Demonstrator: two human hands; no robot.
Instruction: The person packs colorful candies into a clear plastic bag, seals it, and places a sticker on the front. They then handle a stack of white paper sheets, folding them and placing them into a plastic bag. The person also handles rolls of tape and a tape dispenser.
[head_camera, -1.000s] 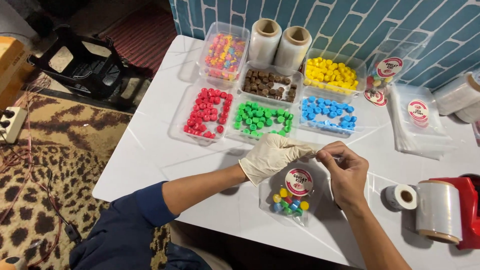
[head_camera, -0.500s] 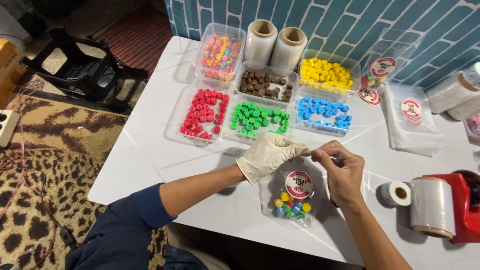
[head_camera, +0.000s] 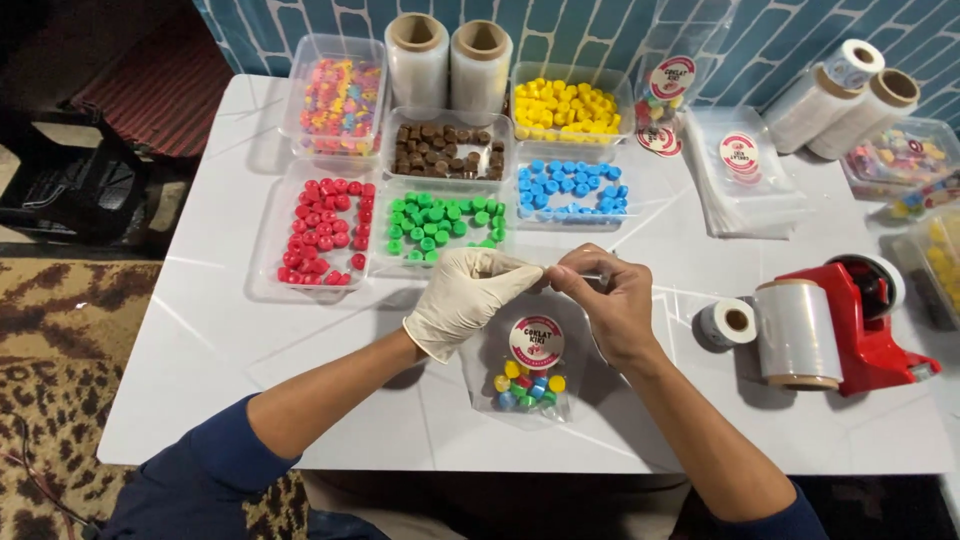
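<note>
The top edge of the small clear bag (head_camera: 530, 365) is hard to make out, since both hands pinch it and cover the seam; the left hand (head_camera: 462, 298), in a pale glove, has its grip closed narrow on the bag's upper left corner, and the bare right hand (head_camera: 608, 300) has its grip closed on the upper right, the fingertips of the two hands nearly meeting; the bag lies flat on the white tabletop (head_camera: 200, 340) just below the hands, with a round red-and-white sticker on its front and a small heap of mixed coloured sweets at its bottom; beyond the hands stand clear tubs, one each of red sweets (head_camera: 322, 232), green sweets (head_camera: 440, 220), blue sweets (head_camera: 570, 188), brown sweets (head_camera: 446, 148), yellow sweets (head_camera: 568, 104) and mixed sweets (head_camera: 342, 92); two rolls of clear film (head_camera: 448, 60) stand upright behind the brown tub; to the right lies a stack of empty bags (head_camera: 745, 180) bearing the same round sticker, and another filled bag leans against the tiled wall; a red tape dispenser (head_camera: 850, 325) sits at the right with a small roll of tape (head_camera: 728, 322) just beside it; the tubs at the far right edge are cut off and blurred.
</note>
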